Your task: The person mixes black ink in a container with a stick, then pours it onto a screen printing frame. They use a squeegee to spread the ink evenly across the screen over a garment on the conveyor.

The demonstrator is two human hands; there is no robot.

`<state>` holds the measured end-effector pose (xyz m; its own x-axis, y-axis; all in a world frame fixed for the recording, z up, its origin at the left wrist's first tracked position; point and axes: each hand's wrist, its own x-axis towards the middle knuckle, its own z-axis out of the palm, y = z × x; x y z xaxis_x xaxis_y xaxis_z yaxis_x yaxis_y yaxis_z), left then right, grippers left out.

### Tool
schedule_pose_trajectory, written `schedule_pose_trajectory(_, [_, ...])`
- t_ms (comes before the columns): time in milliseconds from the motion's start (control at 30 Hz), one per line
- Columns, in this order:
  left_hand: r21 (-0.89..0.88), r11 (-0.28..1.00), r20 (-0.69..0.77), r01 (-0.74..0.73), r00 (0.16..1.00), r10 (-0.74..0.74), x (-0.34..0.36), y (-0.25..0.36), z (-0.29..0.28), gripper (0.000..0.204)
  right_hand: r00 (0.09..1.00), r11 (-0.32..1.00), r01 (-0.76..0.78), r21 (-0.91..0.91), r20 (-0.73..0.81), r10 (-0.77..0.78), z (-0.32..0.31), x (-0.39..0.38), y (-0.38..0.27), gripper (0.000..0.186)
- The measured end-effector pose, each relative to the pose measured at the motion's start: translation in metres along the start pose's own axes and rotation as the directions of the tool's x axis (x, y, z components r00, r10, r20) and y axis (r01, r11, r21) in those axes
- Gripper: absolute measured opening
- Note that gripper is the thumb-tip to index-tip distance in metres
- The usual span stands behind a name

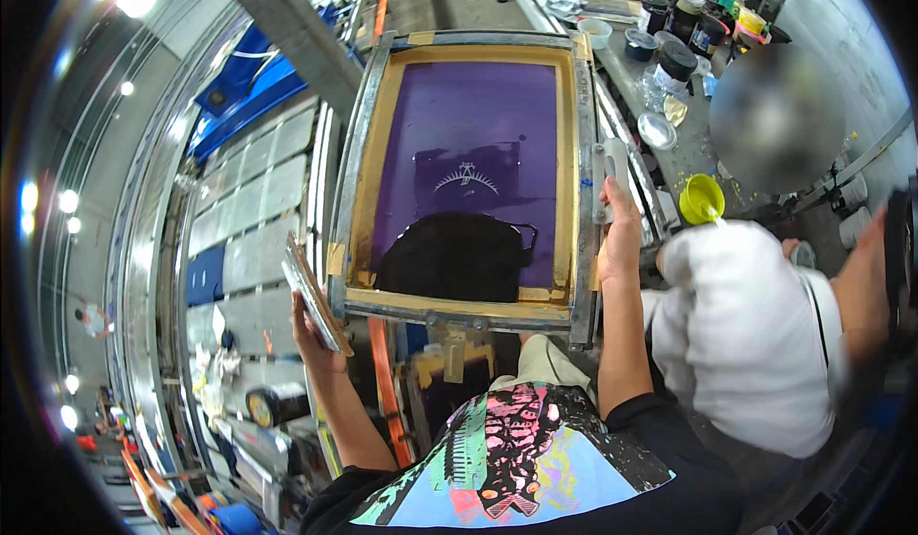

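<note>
A screen-printing frame [580, 248] with metal edges and yellow tape holds a purple mesh [478, 105] in front of me. A small pale emblem shows on the mesh, with a large patch of black ink [445, 258] below it. My left hand [318, 334] grips a metal-and-wood squeegee [311, 291], held tilted beside the frame's lower left corner. My right hand [618, 229] is closed on the grey handle [615, 157] at the frame's right side.
A co-worker in white [741, 334] is close at my right. Behind, a bench [703, 143] holds several tubs, jars and a yellow-green cup [701, 197]. Long metal racks with flat panels [249, 210] run along the left; a steel beam [277, 28] stands at the upper left.
</note>
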<state>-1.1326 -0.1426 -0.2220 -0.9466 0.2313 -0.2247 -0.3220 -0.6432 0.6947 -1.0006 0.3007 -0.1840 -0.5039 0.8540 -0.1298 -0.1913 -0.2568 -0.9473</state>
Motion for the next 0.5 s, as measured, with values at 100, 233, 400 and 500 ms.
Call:
schedule_pose_trajectory(100, [0.096,0.995,-0.086,-0.008,0.996,0.017,0.038,-0.014,0.052,0.033,1.0,0.979,-0.005,0.203,0.0,0.005,-0.008,0.03,0.001,0.029])
schedule_pose_trajectory(233, [0.084,0.986,-0.075,0.146,0.987,-0.139,0.081,-0.04,0.024,0.038,0.993,0.989,-0.014,0.144,-0.117,0.031,-0.027,0.043,0.004,0.031])
schedule_pose_trajectory(400, [-0.104,0.982,0.079,0.158,0.985,-0.15,0.119,-0.081,0.053,0.032,0.993,0.994,0.011,0.108,-0.122,0.002,-0.026,0.082,-0.009,0.032])
schedule_pose_trajectory(500, [-0.159,0.966,0.122,0.205,0.975,-0.187,0.119,-0.097,0.078,0.034,0.998,0.997,0.044,0.062,-0.047,-0.041,-0.035,0.109,-0.016,0.03])
